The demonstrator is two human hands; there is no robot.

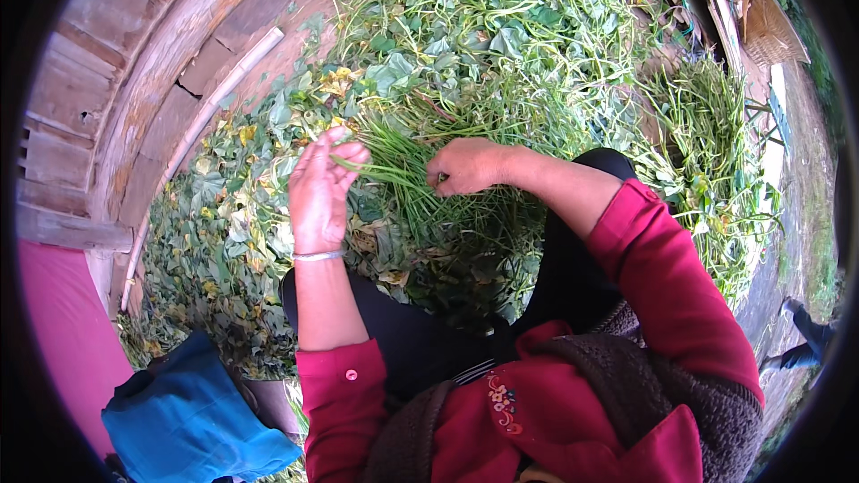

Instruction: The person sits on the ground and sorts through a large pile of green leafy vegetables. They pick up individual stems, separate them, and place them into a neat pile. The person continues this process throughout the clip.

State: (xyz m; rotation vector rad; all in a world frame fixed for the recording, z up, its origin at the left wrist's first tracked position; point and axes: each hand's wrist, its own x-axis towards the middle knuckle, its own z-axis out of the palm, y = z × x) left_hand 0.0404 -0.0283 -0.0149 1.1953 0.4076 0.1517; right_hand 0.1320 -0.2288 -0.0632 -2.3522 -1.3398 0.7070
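My left hand (324, 191), palm up with a silver bracelet at the wrist, has the ends of a few thin green stems (386, 170) between its bent fingers. The stems run across to my right hand (470, 164), whose fingers are curled around their other end. Just beyond and beneath both hands lies a loose bundle of long green stems (396, 141). Between my knees and to the left spreads a layer of cut leaves (235, 235), green with some yellow and wilted pale ones. What the right fingertips press on is partly hidden.
A large heap of leafy vines (496, 27) fills the far side. Another pile of stems (704, 127) lies at right, below a woven basket (772, 27). A pale pole (201, 114) edges the wooden wall (94, 80). Blue cloth (194, 416) is at lower left; a person's legs (802, 339) show far right.
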